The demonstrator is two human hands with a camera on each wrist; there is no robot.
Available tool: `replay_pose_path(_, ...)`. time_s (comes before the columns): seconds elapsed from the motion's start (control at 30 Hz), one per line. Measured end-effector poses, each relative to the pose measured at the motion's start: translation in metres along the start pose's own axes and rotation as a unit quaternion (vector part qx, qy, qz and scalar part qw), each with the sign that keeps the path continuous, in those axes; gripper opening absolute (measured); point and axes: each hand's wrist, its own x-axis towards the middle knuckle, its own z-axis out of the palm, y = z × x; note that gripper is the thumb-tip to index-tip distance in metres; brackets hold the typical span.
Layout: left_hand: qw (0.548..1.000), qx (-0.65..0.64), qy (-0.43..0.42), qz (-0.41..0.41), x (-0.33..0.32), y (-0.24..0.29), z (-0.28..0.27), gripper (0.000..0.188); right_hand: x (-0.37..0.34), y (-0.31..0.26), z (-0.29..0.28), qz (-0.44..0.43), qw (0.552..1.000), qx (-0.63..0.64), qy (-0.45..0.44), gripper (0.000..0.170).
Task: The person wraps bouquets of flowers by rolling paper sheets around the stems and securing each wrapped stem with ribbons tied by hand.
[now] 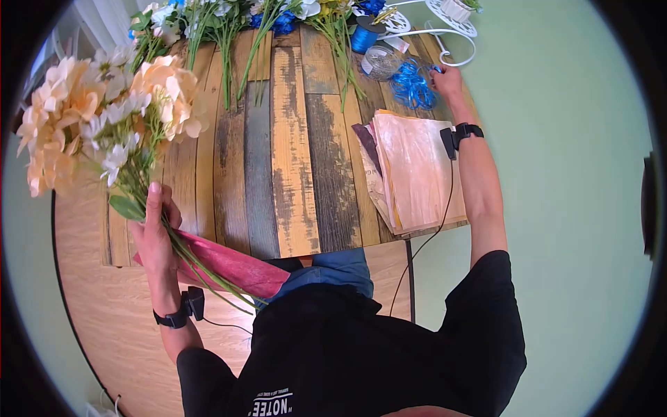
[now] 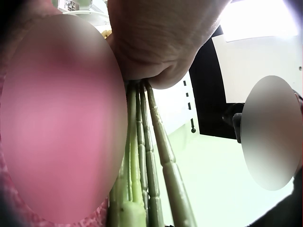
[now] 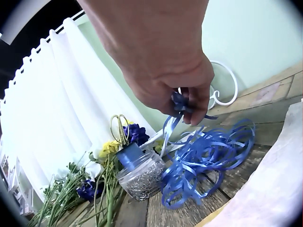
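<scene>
My left hand grips the green stems of a bouquet with peach hydrangea-like blooms and small white flowers. Alongside those stems, below the hand, hangs a sheet of deep pink wrapping paper; it also fills the left side of the left wrist view. At the far right of the table, my right hand pinches a gathered bit of blue ribbon between thumb and fingers. Loose loops of the same blue ribbon lie in a tangled heap just below it.
Beside the ribbon stand a clear jar of silvery bits, a blue ribbon spool and gold-handled scissors. Wrapping sheets are stacked at the table's right front. Several flower stems line the back, near a white curled metal stand.
</scene>
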Motion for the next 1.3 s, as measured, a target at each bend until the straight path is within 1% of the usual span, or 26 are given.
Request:
replay_pose_path(0.03, 1.0, 0.002, 0.009, 0.005, -0.001, 0.0, 0.001, 0.028, 0.005, 0.004, -0.001, -0.007, 1.0, 0.006, -0.005, 0.012)
replay_pose_path(0.1, 1.0, 0.021, 0.012, -0.01, -0.001, 0.006, 0.002, 0.025, 0.017, 0.013, 0.007, -0.065, 0.998, -0.006, 0.004, 0.021)
replay_pose_path(0.13, 1.0, 0.029, 0.0, 0.003, -0.002, 0.01, 0.006, 0.027, 0.021, 0.012, 0.006, -0.107, 0.983, -0.15, -0.003, 0.03)
replay_pose_path(0.17, 0.999, 0.036, -0.009, 0.013, -0.002, 0.013, 0.009, 0.029, 0.024, 0.007, 0.0, -0.156, 0.944, -0.29, -0.01, 0.04)
replay_pose_path(0.2, 0.998, 0.055, -0.016, 0.01, 0.001, 0.013, 0.009, 0.031, 0.023, 0.01, -0.001, -0.196, 0.937, -0.29, 0.015, 0.053)
replay_pose_path(0.23, 0.997, 0.068, -0.026, 0.01, 0.004, 0.01, 0.008, 0.034, 0.002, -0.022, -0.013, -0.143, 0.935, -0.322, -0.041, 0.057)
replay_pose_path(0.27, 0.997, 0.076, -0.03, 0.004, 0.001, 0.012, 0.01, 0.035, 0.005, -0.02, -0.014, -0.174, 0.924, -0.34, -0.025, 0.061)
replay_pose_path(0.3, 0.996, 0.081, -0.04, 0.0, 0.0, 0.014, 0.014, 0.036, -0.012, -0.033, -0.011, -0.185, 0.924, -0.333, -0.034, 0.061)
replay_pose_path(0.37, 0.992, 0.09, -0.087, -0.012, 0.004, 0.009, 0.016, 0.035, -0.07, -0.073, -0.027, -0.347, 0.895, -0.263, 0.094, 0.05)
replay_pose_path(0.4, 0.992, 0.086, -0.097, -0.013, 0.002, 0.009, 0.021, 0.035, -0.102, -0.095, -0.032, -0.348, 0.896, -0.261, 0.093, 0.05)
replay_pose_path(0.43, 0.992, 0.086, -0.096, -0.011, 0.002, 0.011, 0.026, 0.035, -0.139, -0.12, -0.034, -0.321, 0.937, -0.139, -0.021, 0.05)
replay_pose_path(0.47, 0.989, 0.092, -0.117, -0.022, 0.001, 0.011, 0.03, 0.034, -0.177, -0.143, -0.033, -0.284, 0.949, -0.014, -0.133, 0.049)
replay_pose_path(0.53, 0.981, 0.1, -0.163, -0.022, -0.001, 0.013, 0.039, 0.033, -0.255, -0.183, -0.031, -0.3, 0.922, 0.015, -0.244, 0.048)
replay_pose_path(0.57, 0.98, 0.101, -0.171, -0.022, -0.002, 0.013, 0.044, 0.033, -0.295, -0.198, -0.027, -0.255, 0.911, 0.065, -0.318, 0.047)
replay_pose_path(0.6, 0.977, 0.093, -0.189, -0.022, -0.003, 0.011, 0.049, 0.033, -0.326, -0.207, -0.016, -0.222, 0.881, 0.131, -0.396, 0.047)
replay_pose_path(0.67, 0.972, 0.086, -0.215, -0.026, -0.005, 0.01, 0.061, 0.033, -0.365, -0.21, 0.023, -0.24, 0.845, 0.171, -0.447, 0.046)
replay_pose_path(0.73, 0.967, 0.052, -0.25, -0.017, -0.005, 0.01, 0.069, 0.033, -0.393, -0.215, 0.062, -0.189, 0.815, 0.238, -0.494, 0.043)
replay_pose_path(0.77, 0.966, 0.052, -0.251, -0.019, -0.004, 0.007, 0.071, 0.033, -0.404, -0.219, 0.077, -0.168, 0.781, 0.314, -0.513, 0.037)
replay_pose_path(0.87, 0.955, 0.031, -0.293, -0.041, -0.005, 0.001, 0.077, 0.033, -0.412, -0.201, 0.115, -0.176, 0.789, 0.295, -0.509, 0.033)
replay_pose_path(1.0, 0.953, 0.061, -0.295, -0.024, 0.006, -0.012, 0.072, 0.029, -0.42, -0.193, 0.114, -0.135, 0.819, 0.301, -0.47, 0.028)
replay_pose_path(1.07, 0.963, 0.017, -0.27, -0.008, 0.009, -0.012, 0.073, 0.029, -0.421, -0.191, 0.109, -0.106, 0.83, 0.313, -0.45, 0.029)
replay_pose_path(1.13, 0.964, 0.041, -0.264, 0.009, 0.02, -0.012, 0.069, 0.029, -0.417, -0.186, 0.107, -0.057, 0.881, 0.296, -0.364, 0.037)
replay_pose_path(1.17, 0.964, 0.065, -0.255, 0.03, 0.023, -0.01, 0.067, 0.03, -0.413, -0.181, 0.111, -0.05, 0.883, 0.296, -0.361, 0.037)
replay_pose_path(1.23, 0.965, 0.064, -0.251, 0.03, 0.026, -0.005, 0.064, 0.03, -0.398, -0.168, 0.126, -0.003, 0.906, 0.312, -0.286, 0.038)
replay_pose_path(1.27, 0.971, 0.031, -0.235, 0.027, 0.027, -0.003, 0.062, 0.03, -0.39, -0.164, 0.131, -0.016, 0.93, 0.265, -0.254, 0.038)
replay_pose_path(1.3, 0.976, -0.002, -0.217, 0.024, 0.026, -0.001, 0.059, 0.03, -0.386, -0.159, 0.135, -0.012, 0.931, 0.265, -0.252, 0.038)
